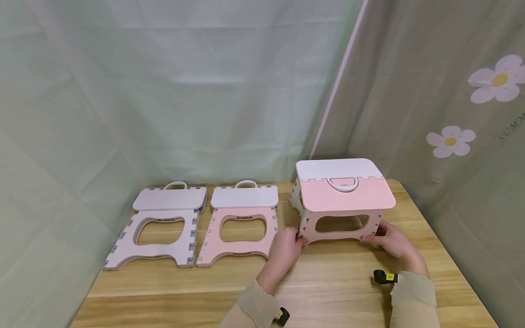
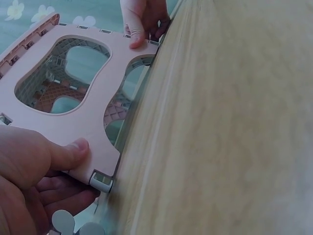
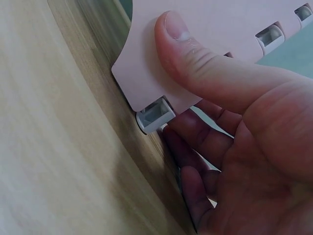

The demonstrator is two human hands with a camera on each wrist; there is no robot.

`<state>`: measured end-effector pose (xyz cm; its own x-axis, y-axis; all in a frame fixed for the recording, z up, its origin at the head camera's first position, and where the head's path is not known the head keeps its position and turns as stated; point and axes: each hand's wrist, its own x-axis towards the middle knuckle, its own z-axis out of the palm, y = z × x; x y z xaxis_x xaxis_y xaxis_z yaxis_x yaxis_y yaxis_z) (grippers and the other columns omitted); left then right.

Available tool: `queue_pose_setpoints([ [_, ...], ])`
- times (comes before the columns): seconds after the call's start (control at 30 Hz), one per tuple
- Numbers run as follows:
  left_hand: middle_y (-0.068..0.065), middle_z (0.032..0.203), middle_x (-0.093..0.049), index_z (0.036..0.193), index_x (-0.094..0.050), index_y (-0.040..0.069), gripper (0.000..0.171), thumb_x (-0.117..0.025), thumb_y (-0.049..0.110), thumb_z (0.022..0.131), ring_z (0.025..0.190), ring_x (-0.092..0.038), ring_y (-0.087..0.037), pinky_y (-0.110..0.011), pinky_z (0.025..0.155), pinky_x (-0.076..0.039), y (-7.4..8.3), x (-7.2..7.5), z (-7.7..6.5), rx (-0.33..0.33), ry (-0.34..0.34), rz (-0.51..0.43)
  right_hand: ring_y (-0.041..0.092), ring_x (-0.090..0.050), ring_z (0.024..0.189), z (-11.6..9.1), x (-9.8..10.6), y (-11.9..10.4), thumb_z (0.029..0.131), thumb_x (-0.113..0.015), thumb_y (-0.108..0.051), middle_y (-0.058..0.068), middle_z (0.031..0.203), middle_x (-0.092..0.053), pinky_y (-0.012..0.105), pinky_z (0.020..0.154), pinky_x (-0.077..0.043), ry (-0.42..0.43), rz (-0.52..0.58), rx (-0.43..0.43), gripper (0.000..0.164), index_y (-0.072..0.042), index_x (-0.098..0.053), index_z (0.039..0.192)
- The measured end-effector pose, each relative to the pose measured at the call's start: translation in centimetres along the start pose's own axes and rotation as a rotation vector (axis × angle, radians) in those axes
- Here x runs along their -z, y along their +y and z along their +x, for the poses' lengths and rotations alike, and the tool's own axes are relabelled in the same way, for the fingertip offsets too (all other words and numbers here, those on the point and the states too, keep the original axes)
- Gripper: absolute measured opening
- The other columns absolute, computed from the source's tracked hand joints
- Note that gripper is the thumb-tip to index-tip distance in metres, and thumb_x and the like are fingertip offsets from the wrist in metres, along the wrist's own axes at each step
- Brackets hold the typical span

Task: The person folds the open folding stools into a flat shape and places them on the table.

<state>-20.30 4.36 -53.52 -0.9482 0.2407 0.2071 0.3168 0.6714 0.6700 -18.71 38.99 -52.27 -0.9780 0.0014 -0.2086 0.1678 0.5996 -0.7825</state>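
Note:
An unfolded pink and white folding step stool (image 1: 346, 196) stands upright at the right side of the wooden table, its white handle lying on the pink half of the top. My left hand (image 1: 285, 248) grips the near left leg, thumb on the front face and fingers behind the edge, as the left wrist view also shows. At the near right leg my right hand (image 1: 391, 241) does the same; in the right wrist view its thumb (image 3: 195, 61) presses the pink panel (image 3: 142, 58) close above the table.
Left of the stool lie two folded stools, a pink and white one (image 1: 244, 191) and a whitish-grey one (image 1: 168, 200), handles toward the back. The wooden table (image 1: 328, 282) meets a pale curtain (image 1: 225, 91) behind; a flowered curtain (image 1: 410, 91) hangs at the right.

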Motion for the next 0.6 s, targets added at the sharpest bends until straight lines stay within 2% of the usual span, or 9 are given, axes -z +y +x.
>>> queue_pose_setpoints([
  [0.3,0.006,0.062,-0.056,0.071,-0.066,0.014,0.030,-0.087,0.020,0.091,0.056,-0.049,-0.013,-0.031,0.051,-0.040,0.07,0.03,0.06,-0.002,0.010,0.006,0.041,-0.051,0.124,-0.02,0.10,-0.27,0.095,-0.085,-0.035,0.027,0.144,-0.056,0.056,0.103,-0.040,-0.011,0.019,-0.011,0.077,0.004,-0.050,0.150],
  [0.6,0.001,0.069,-0.065,0.075,-0.069,0.011,0.025,-0.087,0.018,0.091,0.060,-0.055,-0.013,-0.032,0.055,-0.045,0.12,-0.14,0.09,0.014,-0.005,0.001,0.042,-0.046,0.128,0.06,-0.06,0.04,0.095,-0.085,-0.034,0.028,0.147,-0.052,0.060,0.107,-0.035,-0.026,0.059,-0.001,0.078,0.004,-0.048,0.152],
])
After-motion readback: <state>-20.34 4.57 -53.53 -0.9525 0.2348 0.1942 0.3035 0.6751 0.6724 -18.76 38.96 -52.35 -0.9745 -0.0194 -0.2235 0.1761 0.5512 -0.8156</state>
